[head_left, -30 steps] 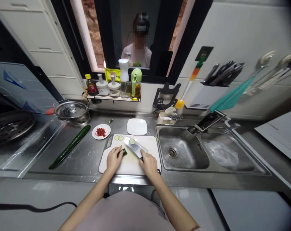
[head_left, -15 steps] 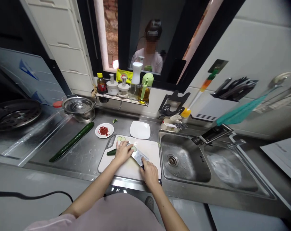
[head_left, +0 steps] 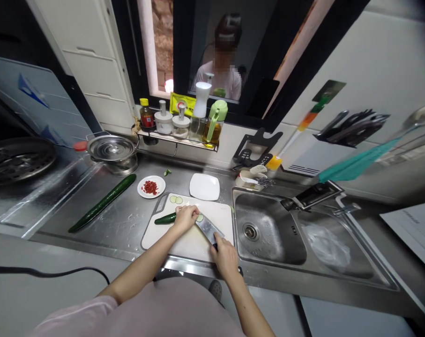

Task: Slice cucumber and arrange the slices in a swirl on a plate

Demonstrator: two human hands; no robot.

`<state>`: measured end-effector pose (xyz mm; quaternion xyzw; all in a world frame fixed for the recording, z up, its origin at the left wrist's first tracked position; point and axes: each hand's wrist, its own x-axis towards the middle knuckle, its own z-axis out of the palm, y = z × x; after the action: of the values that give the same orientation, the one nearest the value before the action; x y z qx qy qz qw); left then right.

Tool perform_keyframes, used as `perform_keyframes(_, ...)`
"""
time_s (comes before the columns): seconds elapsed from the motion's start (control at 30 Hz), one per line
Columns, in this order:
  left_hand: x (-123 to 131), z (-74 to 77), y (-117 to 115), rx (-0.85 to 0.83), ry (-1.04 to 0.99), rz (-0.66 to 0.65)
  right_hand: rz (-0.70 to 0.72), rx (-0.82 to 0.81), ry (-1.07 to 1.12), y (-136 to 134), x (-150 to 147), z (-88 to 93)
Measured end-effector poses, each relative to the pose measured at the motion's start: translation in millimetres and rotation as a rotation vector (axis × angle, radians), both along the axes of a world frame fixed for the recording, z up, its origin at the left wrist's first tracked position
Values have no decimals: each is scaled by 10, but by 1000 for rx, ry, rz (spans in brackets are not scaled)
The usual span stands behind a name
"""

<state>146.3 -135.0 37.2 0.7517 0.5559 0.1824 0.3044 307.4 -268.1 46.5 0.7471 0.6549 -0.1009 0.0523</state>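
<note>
On the white cutting board [head_left: 194,245] my left hand [head_left: 186,220] is closed over the right part of a short cucumber piece [head_left: 166,218], next to the knife. My right hand [head_left: 226,255] grips the handle of a broad knife [head_left: 208,229], whose blade points up and left toward my left fingers. A pale cucumber slice [head_left: 199,218] lies at the blade's far end. Two more slices [head_left: 176,200] rest near the board's top left. The cucumber's cut end is hidden by my left hand.
Behind the board stand a white square plate [head_left: 204,186] and a small plate of red pieces [head_left: 151,187]. A whole cucumber [head_left: 103,203] and a steel pot [head_left: 114,152] are left. The sink [head_left: 268,229] adjoins the board's right side.
My left hand has shifted right along the cucumber, so more of its green skin shows. My right hand and the knife have moved slightly right. The view has shifted a little.
</note>
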Motion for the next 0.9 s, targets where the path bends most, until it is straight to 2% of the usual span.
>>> perform_keyframes(0.23,-177,-126,420,-129,18,264,-94,20,58,-37,116,-72)
perform_keyframes(0.37,-307,-216,636,-141,77,343,-124,11,82,-41,133,-78)
perform_keyframes(0.6,-375,-335,755,-104,192,335,-146,-15,85,-10,104,-61)
perform_keyframes(0.9,-363,-340,793,-56,224,292,-164,-10,103,14,104,-59)
